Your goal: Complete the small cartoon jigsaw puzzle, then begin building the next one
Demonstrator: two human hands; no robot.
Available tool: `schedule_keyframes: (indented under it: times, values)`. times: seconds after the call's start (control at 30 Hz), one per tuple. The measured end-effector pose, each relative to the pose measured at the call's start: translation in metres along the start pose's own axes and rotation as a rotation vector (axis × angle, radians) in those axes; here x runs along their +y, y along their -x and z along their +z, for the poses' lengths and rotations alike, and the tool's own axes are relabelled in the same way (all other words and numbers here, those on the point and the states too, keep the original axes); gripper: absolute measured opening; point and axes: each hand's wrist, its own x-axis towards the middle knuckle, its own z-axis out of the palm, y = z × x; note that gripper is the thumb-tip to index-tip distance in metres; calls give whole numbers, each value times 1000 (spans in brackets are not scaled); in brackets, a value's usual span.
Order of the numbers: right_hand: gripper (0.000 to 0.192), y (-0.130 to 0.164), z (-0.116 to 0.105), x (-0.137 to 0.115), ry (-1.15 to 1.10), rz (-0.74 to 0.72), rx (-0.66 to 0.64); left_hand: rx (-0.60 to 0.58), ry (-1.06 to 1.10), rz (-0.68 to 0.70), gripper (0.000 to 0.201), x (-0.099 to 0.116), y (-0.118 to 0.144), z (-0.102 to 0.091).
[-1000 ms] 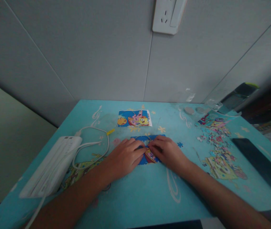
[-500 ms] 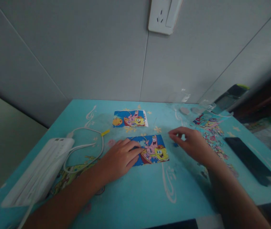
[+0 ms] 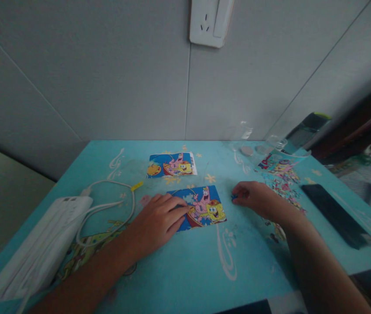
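Turquoise table [image 3: 178, 270], left hand [image 3: 159, 220] on puzzle [image 3: 201, 208]

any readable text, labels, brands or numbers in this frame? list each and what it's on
None readable.
Reference card: strip on its right edge, too small and blurred to read.
Assembled puzzle under left hand: cartoon picture only, no words.
Wall socket, power strip: no legible marking.

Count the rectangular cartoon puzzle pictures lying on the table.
2: one puzzle picture lies toward the wall; the nearer puzzle picture sits under the left hand. Loose pieces lie right.
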Motion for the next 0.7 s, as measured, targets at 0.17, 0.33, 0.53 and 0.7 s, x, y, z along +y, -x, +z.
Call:
schedule_keyframes:
  times: [0.17,0.33,0.53,0.7]
  values:
    - [16,-1,0,-2,-9,36,4,112,10,15,22,-6,1,-7]
    - [17,-3,0,0,-6,71,-23,179,-86,-120,22,-20,4,-15]
    - [12,-6,1,2,-17,22,-50,71,-94,-129,35,-19,4,-12]
    - [19,-6,1,2,-19,30,3,8,-83,-93,45,-11,4,-10]
